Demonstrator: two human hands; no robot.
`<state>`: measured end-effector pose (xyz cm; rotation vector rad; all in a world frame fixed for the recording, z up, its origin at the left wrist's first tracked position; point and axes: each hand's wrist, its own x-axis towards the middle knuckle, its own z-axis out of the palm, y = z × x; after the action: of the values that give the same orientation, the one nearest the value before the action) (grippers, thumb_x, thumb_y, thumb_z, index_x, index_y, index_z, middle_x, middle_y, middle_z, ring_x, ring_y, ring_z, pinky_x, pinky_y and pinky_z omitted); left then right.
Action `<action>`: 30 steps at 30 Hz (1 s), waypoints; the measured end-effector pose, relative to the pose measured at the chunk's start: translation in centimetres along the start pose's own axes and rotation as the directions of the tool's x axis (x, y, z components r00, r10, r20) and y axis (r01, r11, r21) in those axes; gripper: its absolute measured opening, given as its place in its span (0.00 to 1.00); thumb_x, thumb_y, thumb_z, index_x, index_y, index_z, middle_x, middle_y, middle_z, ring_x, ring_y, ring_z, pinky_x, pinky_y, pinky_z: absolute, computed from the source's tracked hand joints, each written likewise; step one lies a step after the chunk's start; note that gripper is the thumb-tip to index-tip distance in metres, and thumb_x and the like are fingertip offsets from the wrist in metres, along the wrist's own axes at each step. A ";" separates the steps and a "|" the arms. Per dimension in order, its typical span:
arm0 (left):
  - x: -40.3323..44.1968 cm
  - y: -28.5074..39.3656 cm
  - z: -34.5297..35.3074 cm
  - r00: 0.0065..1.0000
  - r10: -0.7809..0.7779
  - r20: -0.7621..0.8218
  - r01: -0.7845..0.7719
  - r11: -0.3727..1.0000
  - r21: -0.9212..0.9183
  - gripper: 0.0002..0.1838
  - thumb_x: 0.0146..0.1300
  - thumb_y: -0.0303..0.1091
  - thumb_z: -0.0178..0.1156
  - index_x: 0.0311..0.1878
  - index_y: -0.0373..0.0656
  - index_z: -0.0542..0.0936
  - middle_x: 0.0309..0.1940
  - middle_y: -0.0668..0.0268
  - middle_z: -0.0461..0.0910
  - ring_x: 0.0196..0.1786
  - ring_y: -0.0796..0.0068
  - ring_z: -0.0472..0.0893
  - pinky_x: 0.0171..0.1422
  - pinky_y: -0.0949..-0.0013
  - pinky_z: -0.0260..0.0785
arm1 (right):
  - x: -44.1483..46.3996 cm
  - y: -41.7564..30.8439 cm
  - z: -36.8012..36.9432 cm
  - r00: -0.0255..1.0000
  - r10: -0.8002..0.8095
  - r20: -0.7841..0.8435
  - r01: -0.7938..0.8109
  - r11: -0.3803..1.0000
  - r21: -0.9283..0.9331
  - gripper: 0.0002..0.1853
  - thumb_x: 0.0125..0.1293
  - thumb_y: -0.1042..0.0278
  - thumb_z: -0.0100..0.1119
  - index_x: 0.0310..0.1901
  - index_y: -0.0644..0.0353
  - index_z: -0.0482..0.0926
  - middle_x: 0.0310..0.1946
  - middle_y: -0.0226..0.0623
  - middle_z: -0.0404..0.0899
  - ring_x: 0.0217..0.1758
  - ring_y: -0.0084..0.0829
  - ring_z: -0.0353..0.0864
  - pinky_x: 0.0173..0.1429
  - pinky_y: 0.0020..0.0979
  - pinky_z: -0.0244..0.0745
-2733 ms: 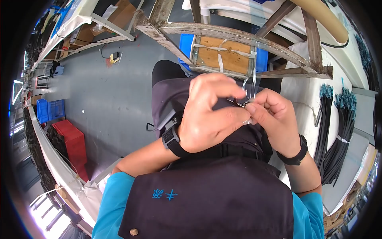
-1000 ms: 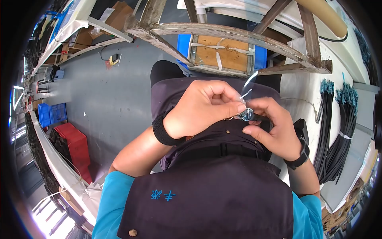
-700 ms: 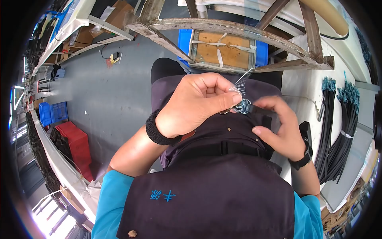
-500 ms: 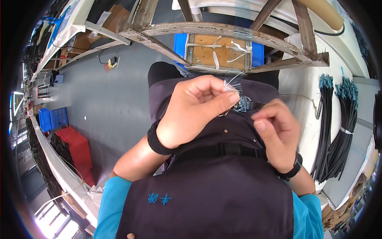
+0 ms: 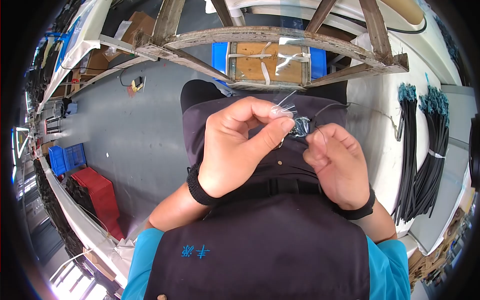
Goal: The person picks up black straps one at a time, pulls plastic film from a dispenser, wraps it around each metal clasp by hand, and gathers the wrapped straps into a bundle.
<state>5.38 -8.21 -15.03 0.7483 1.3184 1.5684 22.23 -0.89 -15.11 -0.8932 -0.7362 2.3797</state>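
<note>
Between the thumb and fingers of my left hand (image 5: 235,145) is a pinched strip of clear plastic film (image 5: 286,109). Just past those fingertips sits a small shiny dark-and-bluish piece (image 5: 301,127), its kind too small to make out. My right hand (image 5: 337,162) is closed in a pinch at the right end of this piece. A thin dark cord (image 5: 327,106) curves up and away by the right fingertips. What exactly the right fingers grip is hidden. Both hands are over the dark apron (image 5: 260,240) on my lap.
A worn wooden frame (image 5: 270,36) stands ahead of my knees, with a wooden board (image 5: 252,67) and blue bins below it. Bundles of black straps (image 5: 432,135) with teal ends lie on the white surface at right. Red bins (image 5: 97,192) and a blue crate (image 5: 67,157) stand left.
My right hand has moved left and up to the small shiny piece, its fingers closing into a pinch. The thin dark cord now shows beside it. My left hand keeps its pinch.
</note>
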 end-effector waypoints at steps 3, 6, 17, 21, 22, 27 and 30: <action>0.1 0.2 -0.4 0.998 -0.060 0.001 0.059 0.994 -0.088 0.06 0.59 0.20 0.63 0.39 0.37 0.79 0.33 0.69 0.81 0.35 0.86 0.77 0.39 0.79 0.71 | 0.0 -0.2 -1.6 0.996 -0.090 0.010 0.090 0.996 0.017 0.06 0.69 0.70 0.52 0.40 0.62 0.76 0.35 0.28 0.78 0.29 0.15 0.64 0.35 0.20 0.61; 0.1 0.0 -0.8 0.996 -0.088 0.016 0.089 0.985 -0.148 0.06 0.60 0.20 0.63 0.40 0.37 0.79 0.33 0.69 0.81 0.34 0.86 0.76 0.37 0.80 0.70 | 0.3 -1.0 -2.8 0.957 -0.266 -0.116 0.262 0.964 -0.048 0.08 0.70 0.67 0.51 0.42 0.62 0.75 0.40 0.30 0.77 0.30 0.15 0.63 0.36 0.21 0.60; 0.3 0.6 -0.4 0.953 -0.289 0.088 0.301 0.882 -0.362 0.05 0.63 0.28 0.62 0.40 0.39 0.79 0.34 0.70 0.81 0.37 0.84 0.76 0.42 0.79 0.68 | 2.2 -3.1 0.4 0.827 -0.351 0.439 0.561 0.462 -0.688 0.14 0.60 0.74 0.63 0.47 0.65 0.76 0.39 0.35 0.80 0.44 0.24 0.79 0.50 0.24 0.71; 0.1 0.9 -0.9 0.967 -0.245 0.068 0.254 0.910 -0.328 0.04 0.63 0.27 0.62 0.40 0.39 0.79 0.34 0.69 0.81 0.37 0.83 0.77 0.43 0.78 0.69 | 2.1 -3.4 -0.2 0.919 -0.229 0.321 0.388 0.670 -0.633 0.08 0.62 0.76 0.60 0.42 0.66 0.79 0.36 0.32 0.80 0.41 0.21 0.78 0.48 0.22 0.71; 0.1 0.9 -1.0 0.974 -0.224 0.044 0.226 0.922 -0.315 0.04 0.63 0.27 0.61 0.40 0.39 0.79 0.34 0.69 0.81 0.37 0.83 0.77 0.44 0.78 0.69 | 2.1 -3.9 -0.8 0.923 -0.195 0.331 0.377 0.618 -0.690 0.07 0.63 0.76 0.58 0.43 0.66 0.78 0.36 0.32 0.80 0.41 0.20 0.77 0.48 0.21 0.71; 0.2 1.0 -1.7 0.972 -0.228 0.064 0.236 0.911 -0.340 0.04 0.63 0.26 0.61 0.40 0.39 0.79 0.35 0.69 0.81 0.38 0.83 0.78 0.44 0.78 0.70 | 1.8 -6.2 -3.7 0.966 -0.003 0.259 0.228 0.482 -0.846 0.09 0.63 0.74 0.57 0.44 0.67 0.78 0.38 0.35 0.80 0.43 0.21 0.76 0.51 0.24 0.70; 0.3 1.1 -1.7 0.972 -0.219 0.084 0.234 0.907 -0.351 0.04 0.64 0.26 0.61 0.40 0.39 0.79 0.35 0.68 0.81 0.38 0.83 0.78 0.45 0.77 0.71 | 1.3 -6.0 -3.3 0.952 -0.111 0.286 0.306 0.382 -0.872 0.16 0.60 0.70 0.61 0.49 0.66 0.76 0.44 0.41 0.78 0.48 0.29 0.77 0.55 0.30 0.69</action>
<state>3.45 -8.68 -14.42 0.3818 1.0059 1.5354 25.22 5.38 -14.02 -0.8530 -2.2266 1.6829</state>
